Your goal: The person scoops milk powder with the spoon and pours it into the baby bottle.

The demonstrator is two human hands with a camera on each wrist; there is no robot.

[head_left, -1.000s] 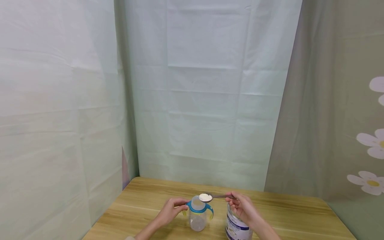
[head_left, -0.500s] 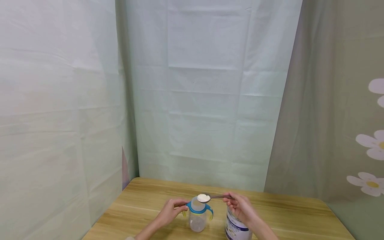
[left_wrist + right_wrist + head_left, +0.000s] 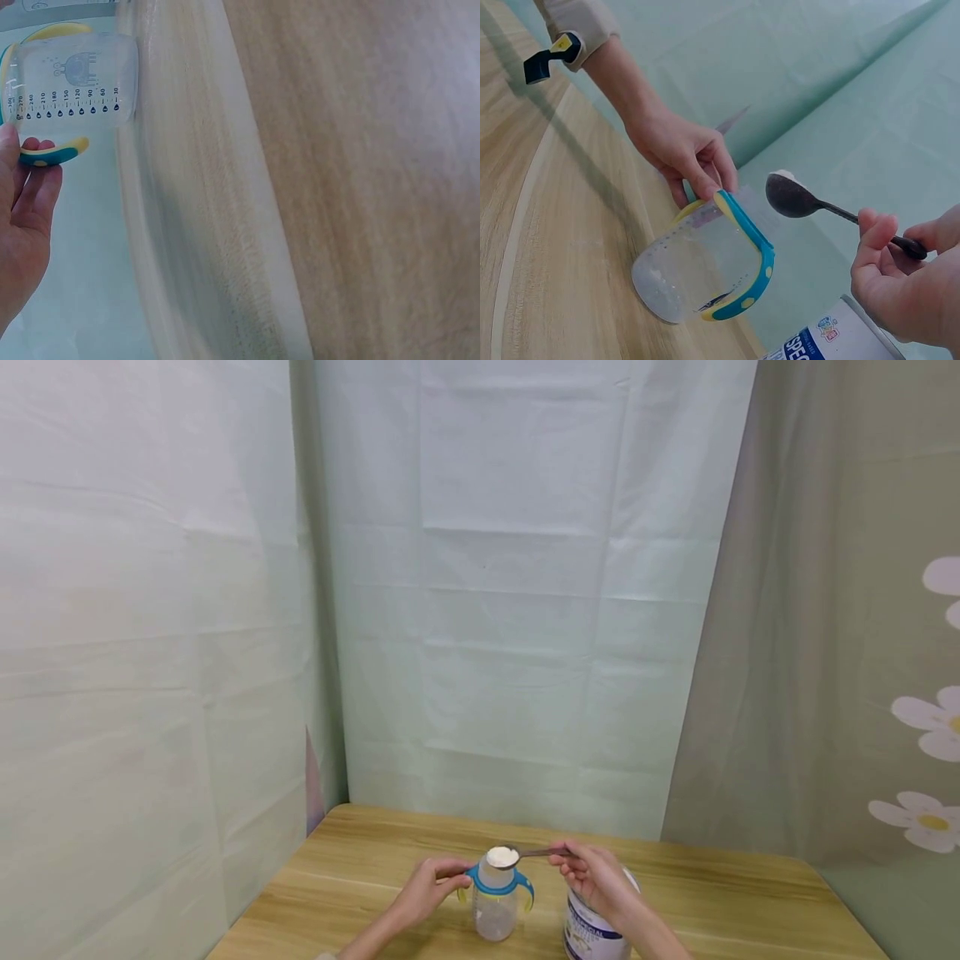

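Observation:
A clear baby bottle (image 3: 495, 916) with measuring marks and a blue and yellow two-handled collar stands upright on the wooden table, its mouth uncapped. My left hand (image 3: 429, 888) pinches the bottle's left handle (image 3: 56, 154) between thumb and fingers. In my right hand (image 3: 596, 878) is a dark spoon (image 3: 791, 196), gripped by its handle and held level. White powder (image 3: 502, 857) is heaped in the spoon's bowl, which sits right over the bottle's mouth in the head view. Under my right hand stands a white and blue tin (image 3: 588, 930), partly hidden by that hand and forearm.
The wooden table (image 3: 382, 835) has rounded back corners. Pale cloth curtains (image 3: 517, 652) hang behind it and at both sides, with white flowers (image 3: 930, 818) printed on the right one. The tin stands a short way right of the bottle.
My right hand has moved slightly left, carrying the spoonful of powder from the right edge of the bottle's mouth to over it. The left hand and bottle have stayed in place.

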